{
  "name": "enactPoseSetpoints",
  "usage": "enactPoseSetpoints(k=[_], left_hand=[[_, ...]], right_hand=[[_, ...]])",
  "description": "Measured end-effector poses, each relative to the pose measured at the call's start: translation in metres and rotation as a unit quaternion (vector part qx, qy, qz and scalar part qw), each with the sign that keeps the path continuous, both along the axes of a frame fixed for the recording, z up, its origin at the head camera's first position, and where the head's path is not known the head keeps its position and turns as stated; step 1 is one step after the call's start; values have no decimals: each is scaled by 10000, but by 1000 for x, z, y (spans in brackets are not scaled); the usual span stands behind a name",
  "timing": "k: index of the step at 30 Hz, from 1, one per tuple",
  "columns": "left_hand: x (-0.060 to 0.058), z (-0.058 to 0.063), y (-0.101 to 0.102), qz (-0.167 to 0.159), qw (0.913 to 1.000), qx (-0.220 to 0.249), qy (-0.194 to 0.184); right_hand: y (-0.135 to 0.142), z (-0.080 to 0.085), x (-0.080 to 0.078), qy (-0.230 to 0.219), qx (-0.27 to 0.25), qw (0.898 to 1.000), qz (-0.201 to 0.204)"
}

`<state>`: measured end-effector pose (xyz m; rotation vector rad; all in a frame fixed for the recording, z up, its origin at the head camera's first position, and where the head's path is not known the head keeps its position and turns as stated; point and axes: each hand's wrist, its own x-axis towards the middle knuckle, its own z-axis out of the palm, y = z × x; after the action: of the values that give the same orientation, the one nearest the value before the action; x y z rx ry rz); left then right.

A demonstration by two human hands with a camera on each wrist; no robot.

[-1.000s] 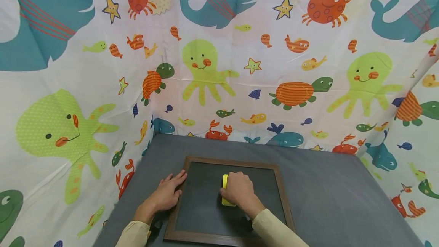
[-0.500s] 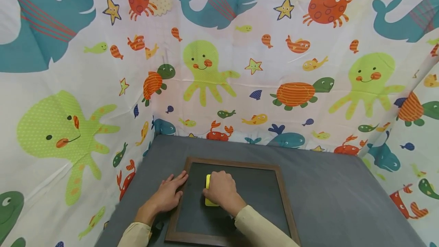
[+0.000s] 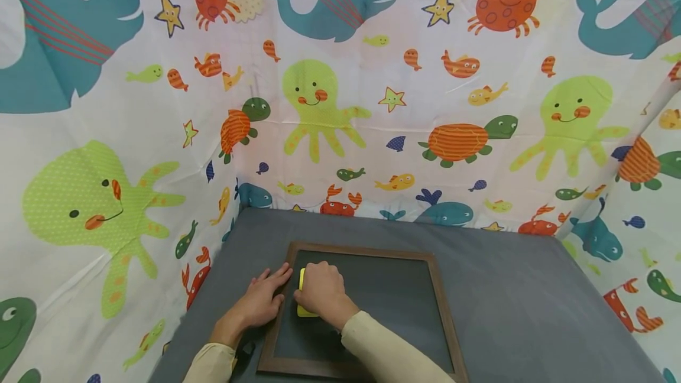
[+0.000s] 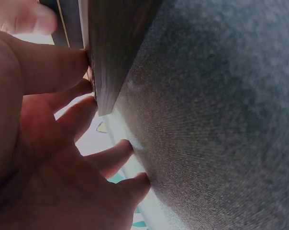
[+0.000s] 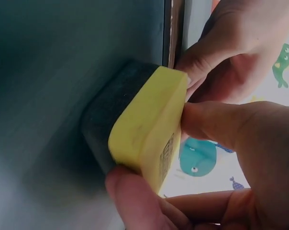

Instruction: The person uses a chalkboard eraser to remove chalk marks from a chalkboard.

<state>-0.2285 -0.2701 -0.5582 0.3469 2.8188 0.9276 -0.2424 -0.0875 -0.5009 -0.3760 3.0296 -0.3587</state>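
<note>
A chalkboard (image 3: pixel 383 300) in a brown wooden frame lies flat on the grey cloth. My right hand (image 3: pixel 326 291) grips a yellow board eraser (image 5: pixel 149 120) between thumb and fingers near the board's left side. In the right wrist view the eraser's dark felt (image 5: pixel 116 96) lies against the board. My left hand (image 3: pixel 256 300) rests at the left edge, its fingers spread. Seen from the left wrist, the thumb and some fingertips touch the wooden frame (image 4: pixel 111 57), while other fingertips rest on the cloth.
Grey cloth (image 3: pixel 511 306) covers the table around the board. Behind and at both sides hangs a white curtain (image 3: pixel 362 129) printed with sea animals. A small dark object (image 3: pixel 245 354), partly hidden, sits by the left sleeve.
My right hand has slid the eraser leftward across the chalkboard, from near its middle to close to the left frame. The left hand has stayed in place.
</note>
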Motion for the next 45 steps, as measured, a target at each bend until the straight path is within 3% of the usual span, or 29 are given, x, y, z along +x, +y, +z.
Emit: enactPoseSetpoints(k=[9, 27, 45], left_hand=[[1, 3, 1, 47, 10000, -10, -57], [-2, 6, 3, -51, 9997, -70, -232], [0, 8, 2, -78, 9996, -114, -250]], right_hand=[[-11, 0, -1, -92, 97, 9999, 28], [-3, 2, -4, -141, 297, 9995, 20], [38, 4, -3, -313, 91, 9989, -344]])
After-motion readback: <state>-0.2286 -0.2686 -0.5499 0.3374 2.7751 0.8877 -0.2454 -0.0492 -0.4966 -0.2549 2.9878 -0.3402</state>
